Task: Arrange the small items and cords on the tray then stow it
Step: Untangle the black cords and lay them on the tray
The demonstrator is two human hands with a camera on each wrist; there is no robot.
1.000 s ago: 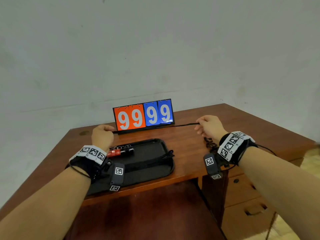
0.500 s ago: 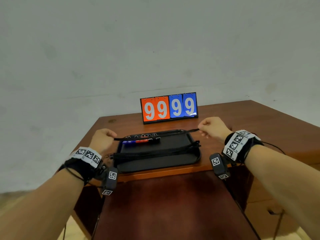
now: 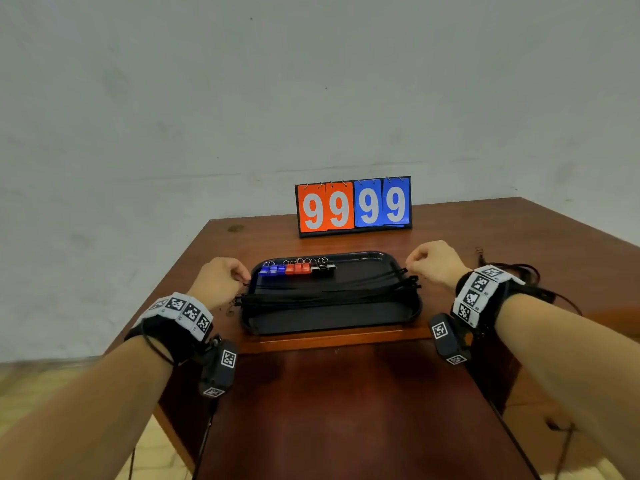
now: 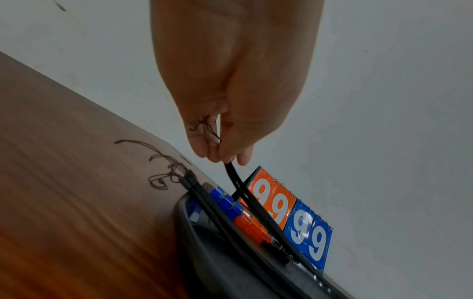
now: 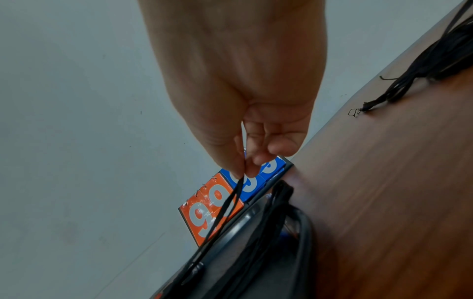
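A black tray (image 3: 332, 318) lies near the table's front edge. Along its back stands a row of blue, red and black keyring tags (image 3: 298, 268). Several black cords (image 3: 329, 296) lie lengthwise across its middle. One more black cord (image 3: 349, 279) is stretched low over the tray between my hands. My left hand (image 3: 242, 277) pinches its left end at the tray's left rim, and the pinch shows at my left hand (image 4: 225, 159) in the wrist view. My right hand (image 3: 410, 266) pinches the other end of the cord (image 5: 222, 210) above the right rim.
A flip scoreboard (image 3: 353, 206) reading 99 99 stands behind the tray. A loose heap of black cords (image 3: 519, 273) lies on the wooden table (image 3: 519, 237) behind my right wrist. Frayed thread (image 4: 163, 161) trails on the wood left of the tray. Desk drawers sit below right.
Both hands have brought the taut cord from just in front of the scoreboard towards me and down, to low over the tray.
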